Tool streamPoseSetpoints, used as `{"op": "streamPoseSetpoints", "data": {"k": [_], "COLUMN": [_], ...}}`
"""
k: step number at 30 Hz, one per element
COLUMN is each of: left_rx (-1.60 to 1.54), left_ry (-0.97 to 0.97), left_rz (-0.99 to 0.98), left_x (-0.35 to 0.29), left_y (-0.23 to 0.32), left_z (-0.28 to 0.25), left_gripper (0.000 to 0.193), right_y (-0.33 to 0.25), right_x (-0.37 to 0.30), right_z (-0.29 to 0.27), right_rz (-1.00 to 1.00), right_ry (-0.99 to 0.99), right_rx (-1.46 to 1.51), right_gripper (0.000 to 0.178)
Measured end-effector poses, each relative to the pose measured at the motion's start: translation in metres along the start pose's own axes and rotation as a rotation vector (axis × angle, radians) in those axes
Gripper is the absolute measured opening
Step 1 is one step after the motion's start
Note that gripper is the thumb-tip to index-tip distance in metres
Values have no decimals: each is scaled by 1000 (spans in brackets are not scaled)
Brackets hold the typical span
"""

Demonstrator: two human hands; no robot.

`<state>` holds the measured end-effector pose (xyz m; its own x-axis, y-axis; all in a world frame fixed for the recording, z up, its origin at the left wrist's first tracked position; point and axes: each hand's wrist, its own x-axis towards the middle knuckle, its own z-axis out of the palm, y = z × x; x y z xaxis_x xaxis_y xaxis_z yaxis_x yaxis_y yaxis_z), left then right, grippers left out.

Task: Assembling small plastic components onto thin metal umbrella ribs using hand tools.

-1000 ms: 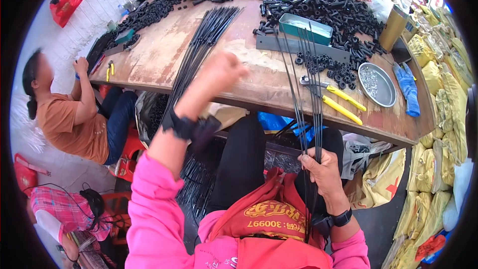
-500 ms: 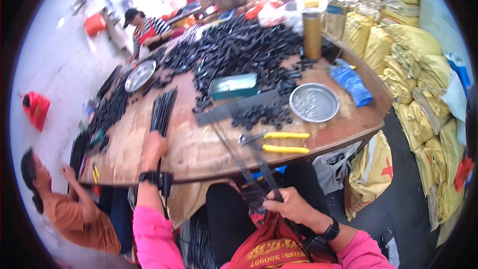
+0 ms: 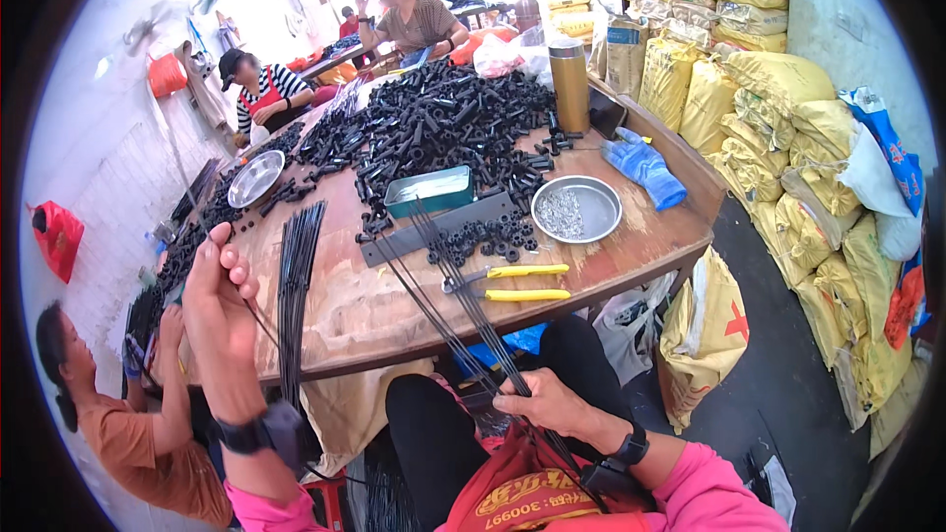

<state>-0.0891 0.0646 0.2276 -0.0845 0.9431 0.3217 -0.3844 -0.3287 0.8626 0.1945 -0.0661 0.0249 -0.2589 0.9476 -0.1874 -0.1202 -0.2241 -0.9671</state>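
Note:
My left hand [image 3: 222, 300] is raised over the table's left part. Its fingers are closed on one long thin black rod, which slants from the upper left down past the wrist. Beside it, a bundle of thin black rods [image 3: 296, 286] lies over the table's near edge. Above my lap, my right hand [image 3: 554, 402] is closed round several similar rods [image 3: 448, 281], whose far ends fan out toward the table. Close to those rods, the yellow-handled pliers [image 3: 527, 283] rest on the wooden tabletop [image 3: 355, 320].
A heap of black parts [image 3: 443, 128] covers the table's far side. Nearer are a green tin [image 3: 429, 192], a grey metal bar [image 3: 394, 241] and a round metal dish [image 3: 596, 207]. A gold flask [image 3: 569, 89] stands behind. A person in orange [image 3: 148, 433] works at left. Yellow sacks [image 3: 778, 108] line the right.
My left hand has come up from the bundle on the table, with a single rod in it. My right hand still grips its rods, in nearly the same place.

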Motion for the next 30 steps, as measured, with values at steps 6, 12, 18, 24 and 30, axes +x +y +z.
{"op": "streamPoseSetpoints", "data": {"k": [6, 12, 18, 24, 30], "left_rx": [-212, -149, 335, -121, -214], "left_ry": [-148, 55, -90, -142, -153], "left_rz": [-30, -477, -448, -811, -734], "left_x": [-141, -172, -167, -148, -124], "left_y": [-63, -170, -207, -189, -197], "left_z": [48, 49, 29, 44, 34], "left_gripper": [23, 11, 25, 42, 38], "right_y": [26, 12, 19, 9, -2], "right_x": [11, 10, 12, 20, 36], "right_z": [-3, 2, 10, 17, 14], "right_rz": [-170, -126, -128, -115, -103], "right_ry": [65, 31, 42, -57, -160], "right_rx": [-72, 74, -72, -61, 123], "right_gripper": [18, 17, 26, 33, 30]}}
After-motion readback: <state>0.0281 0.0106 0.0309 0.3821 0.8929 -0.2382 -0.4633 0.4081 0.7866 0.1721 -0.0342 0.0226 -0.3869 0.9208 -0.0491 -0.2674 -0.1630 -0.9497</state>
